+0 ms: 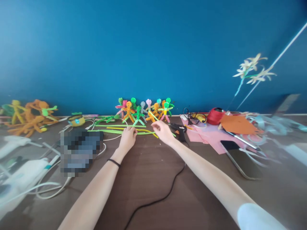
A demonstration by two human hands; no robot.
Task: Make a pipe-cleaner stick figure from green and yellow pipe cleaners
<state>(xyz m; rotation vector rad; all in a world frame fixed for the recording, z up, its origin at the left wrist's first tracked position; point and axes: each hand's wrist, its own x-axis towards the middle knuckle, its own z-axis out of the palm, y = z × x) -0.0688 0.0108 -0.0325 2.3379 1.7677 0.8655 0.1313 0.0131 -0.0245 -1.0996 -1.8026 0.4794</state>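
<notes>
Green and yellow pipe cleaners [112, 131] lie side by side on the brown table [148, 179]. My left hand [129, 136] rests over them with its fingers pressed together; what its fingertips hold is hidden. To its right, my right hand [163, 130] is closed in a pinch on a pale yellow-green pipe cleaner [153, 116], which slants up to the left from the fingers. Just behind both hands stands a group of small pipe-cleaner figures [138, 115] in green, orange, pink and grey, against the blue wall.
A black glue gun [180, 129] is right of my right hand, its cable [165, 198] running forward. Pink sheets [213, 138], an orange sheet [237, 124] and a phone [240, 159] lie right. At left are a pixelated dark object [81, 150], white cables and orange figures [35, 118].
</notes>
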